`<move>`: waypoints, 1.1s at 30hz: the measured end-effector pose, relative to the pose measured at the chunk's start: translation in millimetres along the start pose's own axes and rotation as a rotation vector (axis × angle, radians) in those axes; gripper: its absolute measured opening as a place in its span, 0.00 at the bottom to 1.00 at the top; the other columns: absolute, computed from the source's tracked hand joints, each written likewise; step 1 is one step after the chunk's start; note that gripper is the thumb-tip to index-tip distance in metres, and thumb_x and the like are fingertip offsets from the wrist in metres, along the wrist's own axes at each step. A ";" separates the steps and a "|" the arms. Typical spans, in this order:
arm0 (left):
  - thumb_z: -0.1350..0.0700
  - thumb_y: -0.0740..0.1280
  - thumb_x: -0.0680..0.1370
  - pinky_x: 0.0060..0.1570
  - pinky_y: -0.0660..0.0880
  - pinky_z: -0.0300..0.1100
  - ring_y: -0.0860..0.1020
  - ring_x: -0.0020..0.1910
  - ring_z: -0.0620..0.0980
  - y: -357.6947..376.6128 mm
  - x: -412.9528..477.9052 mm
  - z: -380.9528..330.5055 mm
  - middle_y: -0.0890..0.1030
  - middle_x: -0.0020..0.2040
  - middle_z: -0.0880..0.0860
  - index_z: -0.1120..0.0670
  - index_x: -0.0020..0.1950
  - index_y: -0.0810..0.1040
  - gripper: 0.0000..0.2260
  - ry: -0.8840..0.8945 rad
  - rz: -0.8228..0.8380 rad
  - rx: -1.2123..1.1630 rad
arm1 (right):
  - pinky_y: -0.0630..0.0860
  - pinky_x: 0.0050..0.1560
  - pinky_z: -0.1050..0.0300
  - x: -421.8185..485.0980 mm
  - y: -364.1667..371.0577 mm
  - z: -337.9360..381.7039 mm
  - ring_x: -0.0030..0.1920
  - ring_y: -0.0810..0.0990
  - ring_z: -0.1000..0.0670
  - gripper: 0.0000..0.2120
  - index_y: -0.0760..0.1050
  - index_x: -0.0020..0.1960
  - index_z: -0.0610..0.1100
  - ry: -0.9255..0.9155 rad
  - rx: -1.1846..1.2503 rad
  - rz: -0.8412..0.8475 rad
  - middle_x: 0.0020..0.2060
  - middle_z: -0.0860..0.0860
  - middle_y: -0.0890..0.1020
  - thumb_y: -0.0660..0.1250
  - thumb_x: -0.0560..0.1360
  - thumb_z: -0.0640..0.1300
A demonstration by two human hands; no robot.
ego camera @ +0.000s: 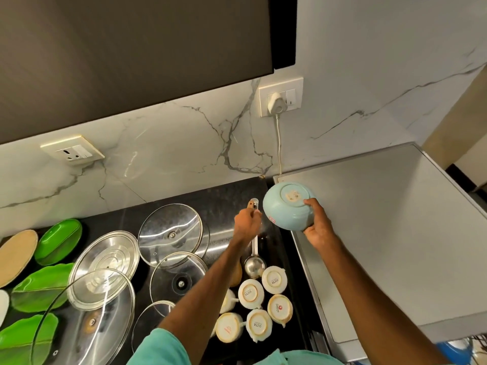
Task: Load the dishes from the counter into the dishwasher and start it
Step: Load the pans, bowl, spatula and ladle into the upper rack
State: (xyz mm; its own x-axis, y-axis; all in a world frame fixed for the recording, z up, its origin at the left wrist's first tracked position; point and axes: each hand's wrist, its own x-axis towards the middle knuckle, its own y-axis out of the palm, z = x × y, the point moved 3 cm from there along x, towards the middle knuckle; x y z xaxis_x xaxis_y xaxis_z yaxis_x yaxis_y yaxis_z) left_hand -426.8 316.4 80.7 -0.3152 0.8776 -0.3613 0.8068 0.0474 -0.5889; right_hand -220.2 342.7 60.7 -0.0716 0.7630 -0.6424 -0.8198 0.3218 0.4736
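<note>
My right hand [317, 227] grips a light blue bowl [286, 209] by its rim, tilted so its underside faces me, above the seam between the black counter [216, 196] and the grey dishwasher top [382, 219]. My left hand [246, 222] is closed on the handle of a steel ladle [254, 262], whose scoop rests on the counter. Several white cups [250, 293] stand upside down near the counter's front right. Glass and steel lids [171, 233] lie in the middle, green leaf-shaped plates [59, 241] at the left.
A white plug and cable [276, 106] hang from a wall socket down behind the grey dishwasher top. A second socket [73, 152] sits on the marble backsplash at left. A dark cabinet [131, 61] overhangs the counter. A tan plate [15, 254] lies at the far left.
</note>
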 end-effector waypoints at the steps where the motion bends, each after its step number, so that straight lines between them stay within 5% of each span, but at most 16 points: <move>1: 0.56 0.61 0.81 0.36 0.79 0.34 0.83 0.39 0.52 -2.1 5.2 -3.2 0.84 0.39 0.57 0.62 0.44 0.81 0.14 -0.038 0.011 -0.150 | 0.82 0.52 0.43 1.4 5.0 3.2 0.61 0.80 0.40 0.34 0.75 0.67 0.47 -0.008 -0.010 0.012 0.62 0.44 0.81 0.78 0.63 0.51; 4: 0.53 0.62 0.83 0.53 0.82 0.52 0.85 0.48 0.59 -3.4 15.5 -10.8 0.86 0.47 0.60 0.61 0.53 0.83 0.14 -0.161 0.120 -0.589 | 0.82 0.52 0.44 7.1 19.8 16.1 0.61 0.80 0.41 0.33 0.77 0.66 0.46 -0.034 -0.062 0.067 0.60 0.44 0.82 0.78 0.62 0.52; 9: 0.48 0.65 0.83 0.60 0.80 0.53 0.84 0.50 0.54 -0.8 21.3 -21.0 0.84 0.57 0.61 0.62 0.64 0.80 0.19 -0.194 0.267 -0.940 | 0.82 0.52 0.46 13.1 29.5 34.1 0.59 0.81 0.42 0.27 0.79 0.63 0.44 -0.064 -0.133 0.099 0.59 0.43 0.84 0.77 0.66 0.50; 14: 0.52 0.64 0.83 0.45 0.84 0.46 0.85 0.49 0.52 6.3 18.1 -26.3 0.83 0.58 0.61 0.64 0.69 0.75 0.20 -0.270 0.250 -1.273 | 0.81 0.48 0.50 7.2 27.8 37.3 0.61 0.79 0.42 0.24 0.77 0.64 0.47 -0.020 -0.186 0.205 0.59 0.43 0.82 0.74 0.71 0.53; 18: 0.51 0.63 0.84 0.47 0.83 0.47 0.85 0.50 0.52 9.0 19.1 -24.6 0.84 0.57 0.58 0.62 0.71 0.74 0.20 -0.259 0.193 -1.325 | 0.81 0.52 0.48 8.9 21.0 38.7 0.60 0.80 0.43 0.24 0.76 0.66 0.46 -0.026 -0.211 0.233 0.59 0.43 0.83 0.69 0.76 0.59; 24: 0.52 0.62 0.84 0.67 0.74 0.55 0.77 0.67 0.56 1.3 24.6 -8.8 0.78 0.69 0.59 0.60 0.74 0.70 0.20 -0.310 0.054 -1.405 | 0.78 0.59 0.47 23.7 -10.1 23.4 0.58 0.83 0.43 0.29 0.75 0.68 0.37 -0.019 -0.271 0.121 0.56 0.42 0.85 0.59 0.82 0.61; 33: 0.53 0.61 0.84 0.72 0.69 0.57 0.75 0.69 0.58 -7.9 13.6 -5.5 0.77 0.68 0.62 0.61 0.74 0.70 0.21 -0.288 0.054 -1.360 | 0.80 0.56 0.46 11.6 27.7 11.0 0.62 0.81 0.41 0.23 0.75 0.68 0.41 0.048 -0.203 0.291 0.61 0.40 0.82 0.69 0.77 0.53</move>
State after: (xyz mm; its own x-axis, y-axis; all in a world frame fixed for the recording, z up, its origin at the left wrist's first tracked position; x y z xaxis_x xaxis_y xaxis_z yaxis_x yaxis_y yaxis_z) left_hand -434.7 330.6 84.5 -0.2249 0.7731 -0.5930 0.6165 0.5842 0.5279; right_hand -237.4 366.6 73.0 -0.3415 0.7776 -0.5279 -0.8568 -0.0266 0.5150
